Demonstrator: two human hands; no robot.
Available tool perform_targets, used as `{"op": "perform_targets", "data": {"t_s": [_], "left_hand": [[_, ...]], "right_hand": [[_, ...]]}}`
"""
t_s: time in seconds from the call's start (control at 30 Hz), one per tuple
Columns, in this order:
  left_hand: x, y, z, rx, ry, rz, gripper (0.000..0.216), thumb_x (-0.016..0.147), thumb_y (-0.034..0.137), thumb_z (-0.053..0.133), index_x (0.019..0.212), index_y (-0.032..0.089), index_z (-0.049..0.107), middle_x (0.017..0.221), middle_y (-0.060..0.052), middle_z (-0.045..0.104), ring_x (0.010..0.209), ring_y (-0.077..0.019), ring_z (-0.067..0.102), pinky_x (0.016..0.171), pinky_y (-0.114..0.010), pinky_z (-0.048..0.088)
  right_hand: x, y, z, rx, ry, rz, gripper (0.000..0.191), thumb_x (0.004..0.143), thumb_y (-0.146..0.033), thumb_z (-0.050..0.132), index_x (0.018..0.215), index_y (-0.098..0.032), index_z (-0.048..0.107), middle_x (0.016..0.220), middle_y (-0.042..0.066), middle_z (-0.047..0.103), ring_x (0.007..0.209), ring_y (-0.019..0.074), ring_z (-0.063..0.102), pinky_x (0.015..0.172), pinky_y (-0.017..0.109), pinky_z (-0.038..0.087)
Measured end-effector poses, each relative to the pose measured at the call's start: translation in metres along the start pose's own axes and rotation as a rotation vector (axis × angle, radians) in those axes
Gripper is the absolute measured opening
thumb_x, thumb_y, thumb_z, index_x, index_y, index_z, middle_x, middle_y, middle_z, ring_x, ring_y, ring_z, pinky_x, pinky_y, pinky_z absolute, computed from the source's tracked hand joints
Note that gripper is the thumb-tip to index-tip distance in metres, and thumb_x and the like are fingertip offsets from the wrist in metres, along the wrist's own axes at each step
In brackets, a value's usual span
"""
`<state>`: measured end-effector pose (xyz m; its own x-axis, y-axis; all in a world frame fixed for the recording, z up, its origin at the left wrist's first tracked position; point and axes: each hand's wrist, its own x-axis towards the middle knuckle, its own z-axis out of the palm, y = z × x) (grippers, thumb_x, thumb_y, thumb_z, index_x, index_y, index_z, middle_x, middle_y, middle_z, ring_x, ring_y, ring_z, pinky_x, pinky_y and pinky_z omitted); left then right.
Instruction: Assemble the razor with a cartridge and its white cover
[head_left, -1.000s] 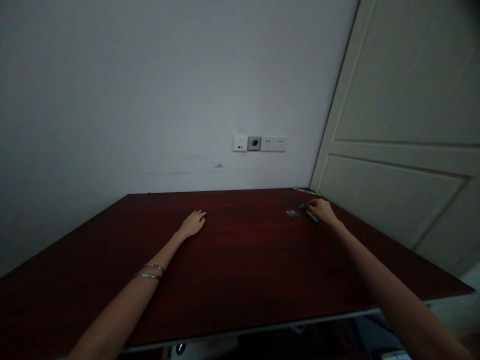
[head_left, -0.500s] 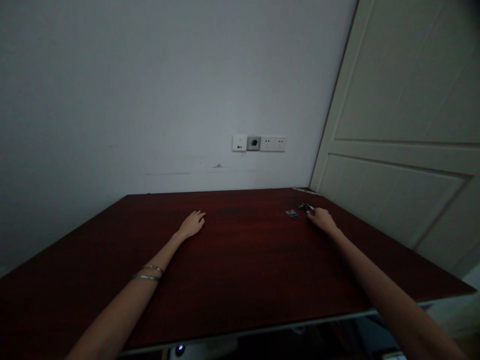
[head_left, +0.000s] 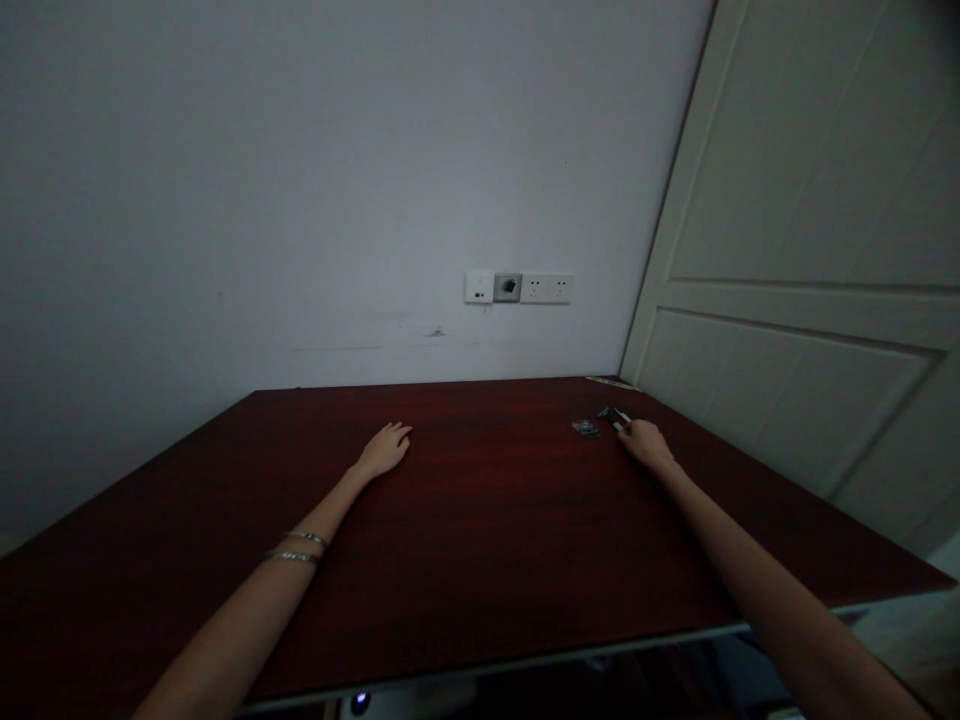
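My left hand (head_left: pixel 384 449) lies palm down on the dark red tabletop (head_left: pixel 465 540), fingers stretched out and holding nothing. Over at the right, the fingers of my right hand (head_left: pixel 645 442) are closed at the near end of a small dark-and-white item (head_left: pixel 618 419). Its kind is too small to make out, and my fingers hide part of it. Just beyond it lies a little dark piece (head_left: pixel 604 412); whether the two are joined I cannot tell. Left of my right hand rests a small clear packet (head_left: pixel 586 428) with dark greenish pieces.
A pale wall with a row of sockets (head_left: pixel 546 289) rises behind the table. The white panelled door (head_left: pixel 795 330) borders the right side. A thin light strip (head_left: pixel 613 383) lies at the far right corner. Dim objects show below the front edge.
My right hand has shifted very slightly to the right, and a little more of the light part of the item shows. My left hand has stayed in place.
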<state>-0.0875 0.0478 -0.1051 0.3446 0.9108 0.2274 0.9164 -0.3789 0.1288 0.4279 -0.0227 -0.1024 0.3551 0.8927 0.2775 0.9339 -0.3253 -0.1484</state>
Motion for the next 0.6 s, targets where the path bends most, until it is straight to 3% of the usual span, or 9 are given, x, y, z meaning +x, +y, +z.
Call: {"op": "perform_targets", "data": {"t_s": [0.23, 0.4, 0.5, 0.6], "left_hand": [[0.0, 0.001, 0.002, 0.0, 0.011, 0.003, 0.046, 0.086, 0.028, 0.031, 0.125, 0.011, 0.049, 0.134, -0.013, 0.043, 0.127, -0.023, 0.034, 0.105, -0.034, 0.026], [-0.001, 0.002, -0.001, -0.078, 0.091, 0.044, 0.039, 0.084, 0.026, 0.036, 0.113, 0.013, 0.059, 0.122, -0.011, 0.056, 0.12, -0.0224, 0.044, 0.102, -0.034, 0.03], [0.003, 0.017, -0.013, -0.272, 0.218, 0.061, 0.03, 0.082, 0.029, 0.043, 0.094, 0.016, 0.067, 0.103, -0.009, 0.065, 0.106, -0.0231, 0.054, 0.095, -0.035, 0.038], [0.015, 0.048, -0.026, -0.683, 0.323, -0.039, 0.021, 0.074, 0.026, 0.055, 0.083, 0.014, 0.069, 0.095, -0.01, 0.067, 0.098, -0.0234, 0.058, 0.092, -0.036, 0.04]], "right_hand": [[-0.003, -0.008, -0.004, 0.006, 0.102, -0.014, 0.032, 0.084, -0.025, 0.044, 0.096, -0.009, 0.068, 0.095, 0.019, 0.064, 0.086, 0.0241, 0.061, 0.075, 0.029, 0.042], [-0.003, -0.04, -0.019, 0.048, 0.247, -0.076, 0.037, 0.086, -0.033, 0.041, 0.104, -0.014, 0.066, 0.099, 0.016, 0.063, 0.089, 0.0242, 0.058, 0.073, 0.029, 0.04], [-0.008, -0.075, -0.033, 0.112, 0.367, -0.16, 0.036, 0.085, -0.036, 0.043, 0.103, -0.016, 0.067, 0.094, 0.013, 0.063, 0.086, 0.023, 0.056, 0.071, 0.029, 0.038], [-0.02, -0.116, -0.046, 0.166, 0.448, -0.26, 0.034, 0.086, -0.036, 0.043, 0.101, -0.017, 0.067, 0.088, 0.011, 0.063, 0.081, 0.0217, 0.053, 0.07, 0.029, 0.036]]}}
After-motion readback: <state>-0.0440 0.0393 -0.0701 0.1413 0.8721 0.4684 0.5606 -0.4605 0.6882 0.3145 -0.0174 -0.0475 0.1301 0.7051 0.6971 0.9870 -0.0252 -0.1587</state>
